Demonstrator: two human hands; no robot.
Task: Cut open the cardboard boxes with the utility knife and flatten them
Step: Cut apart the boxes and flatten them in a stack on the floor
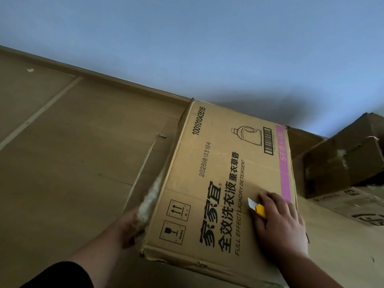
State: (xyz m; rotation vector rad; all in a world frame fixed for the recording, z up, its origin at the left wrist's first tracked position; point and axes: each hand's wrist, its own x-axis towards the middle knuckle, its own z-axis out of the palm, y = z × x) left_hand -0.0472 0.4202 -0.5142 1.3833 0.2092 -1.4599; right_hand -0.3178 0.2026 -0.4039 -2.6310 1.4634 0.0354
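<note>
Cardboard sheets [72, 152] underfoot, blue wall [207, 48] behind

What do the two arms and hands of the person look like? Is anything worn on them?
Both hands are bare, with no gloves, rings or watch visible. The left hand belongs to an arm with a black sleeve pushed up near the elbow, leaving the forearm uncovered. The right hand has a bare forearm, with no sleeve in view.
</note>
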